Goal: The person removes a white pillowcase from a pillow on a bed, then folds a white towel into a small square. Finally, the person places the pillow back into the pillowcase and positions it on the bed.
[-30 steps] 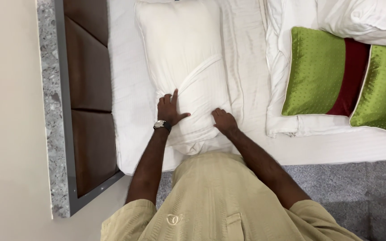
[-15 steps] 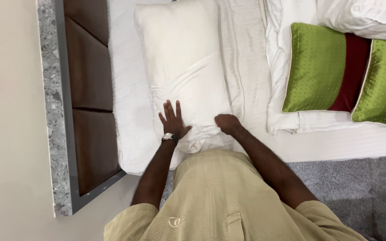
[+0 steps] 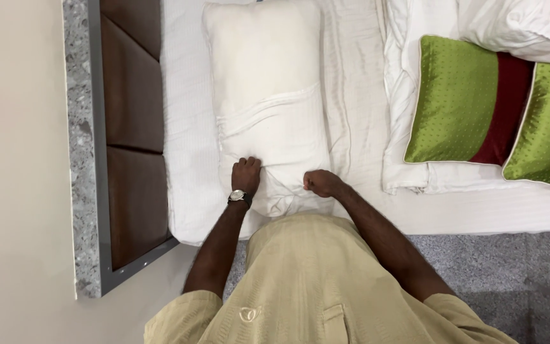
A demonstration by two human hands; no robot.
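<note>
White pillow (image 3: 263, 95) lying lengthwise in the upper centre of the frame, on the white bed sheet (image 3: 189, 159), its near half wrapped in a white pillowcase (image 3: 278, 137) whose open edge crosses the pillow at mid-length. Near end of that pillowcase bunched and creased at centre frame. Left hand (image 3: 246, 176) closed into a fist on the lower left corner of the pillowcase, fingers curled together and gripping the cloth, a wristwatch (image 3: 237, 196) just below it. Right hand (image 3: 321, 183) likewise clenched, fingers curled tight on the lower right corner of the cloth, slightly right of centre. Both forearms bare, reaching up from a beige short-sleeved shirt (image 3: 316, 280) filling the bottom centre. Just right of the pillow, rumpled white bedding (image 3: 358, 95); further right, a folded white duvet (image 3: 408, 153) bearing two green cushions with dark red bands (image 3: 456, 102) in the upper right. Left of the bed, a brown padded headboard (image 3: 132, 127), then a speckled grey stone strip (image 3: 79, 159) and a plain beige wall (image 3: 14, 172). Grey carpet (image 3: 498, 267) at lower right.
</note>
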